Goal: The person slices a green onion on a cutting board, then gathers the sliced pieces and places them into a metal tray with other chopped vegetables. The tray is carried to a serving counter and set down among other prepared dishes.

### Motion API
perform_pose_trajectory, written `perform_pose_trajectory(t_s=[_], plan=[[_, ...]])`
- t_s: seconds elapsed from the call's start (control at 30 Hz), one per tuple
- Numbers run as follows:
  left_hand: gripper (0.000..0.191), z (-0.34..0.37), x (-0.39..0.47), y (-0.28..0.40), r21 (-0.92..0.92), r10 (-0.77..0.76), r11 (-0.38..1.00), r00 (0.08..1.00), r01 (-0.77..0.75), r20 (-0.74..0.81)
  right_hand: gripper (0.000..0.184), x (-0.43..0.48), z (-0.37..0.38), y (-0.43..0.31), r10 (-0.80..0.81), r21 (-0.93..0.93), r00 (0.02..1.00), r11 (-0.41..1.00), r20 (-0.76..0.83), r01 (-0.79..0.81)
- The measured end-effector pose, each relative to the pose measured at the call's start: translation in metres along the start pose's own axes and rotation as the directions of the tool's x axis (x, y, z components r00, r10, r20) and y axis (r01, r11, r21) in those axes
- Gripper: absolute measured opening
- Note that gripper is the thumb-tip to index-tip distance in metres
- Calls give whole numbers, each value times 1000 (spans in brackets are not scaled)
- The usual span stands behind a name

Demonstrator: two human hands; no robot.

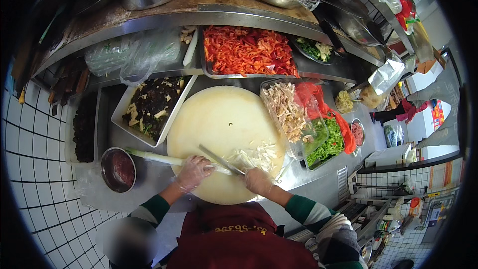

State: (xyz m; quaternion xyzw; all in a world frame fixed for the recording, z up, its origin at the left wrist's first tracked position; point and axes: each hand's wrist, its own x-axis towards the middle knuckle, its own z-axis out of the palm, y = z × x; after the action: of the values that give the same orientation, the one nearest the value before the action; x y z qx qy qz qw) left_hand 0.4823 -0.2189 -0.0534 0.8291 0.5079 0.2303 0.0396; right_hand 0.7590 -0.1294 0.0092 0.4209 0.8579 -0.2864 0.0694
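On a round, pale chopping board (216, 108) lies a leek or large scallion stalk (164, 158), its green end reaching left past the rim. My left hand (194, 172), in a clear plastic glove, grips the stalk near its white end. A kitchen knife (220, 159) is in my gloved right hand (259, 181), its blade slanting up and left across the stalk's right end. Sliced white pieces (254, 157) are heaped just beyond the knife, on the board's right side.
Left of the board stand a white tub of dark fungus mix (151, 110) and a steel bowl of red meat (118, 170). To the right are a clear container of shredded meat (285, 112) and chopped greens (326, 142). A tray of sliced red peppers (248, 52) sits behind, under an overhanging steel shelf edge (224, 13).
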Motion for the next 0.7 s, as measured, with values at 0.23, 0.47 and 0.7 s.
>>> perform_pose_trajectory(t_s=[0.23,0.47,0.7], plan=[[30,10,5,13,-67,-39,997,999,38,-2,42,-32,-47,3,77,-85,996,994,42,-74],[25,23,11,23,-100,-29,995,1000,29,5,21,-59,-64,4,71,-175,978,984,198,-36],[26,23,13,23,-110,-52,993,998,48,-35,17,-48,-45,25,-8,-157,975,987,220,44]])
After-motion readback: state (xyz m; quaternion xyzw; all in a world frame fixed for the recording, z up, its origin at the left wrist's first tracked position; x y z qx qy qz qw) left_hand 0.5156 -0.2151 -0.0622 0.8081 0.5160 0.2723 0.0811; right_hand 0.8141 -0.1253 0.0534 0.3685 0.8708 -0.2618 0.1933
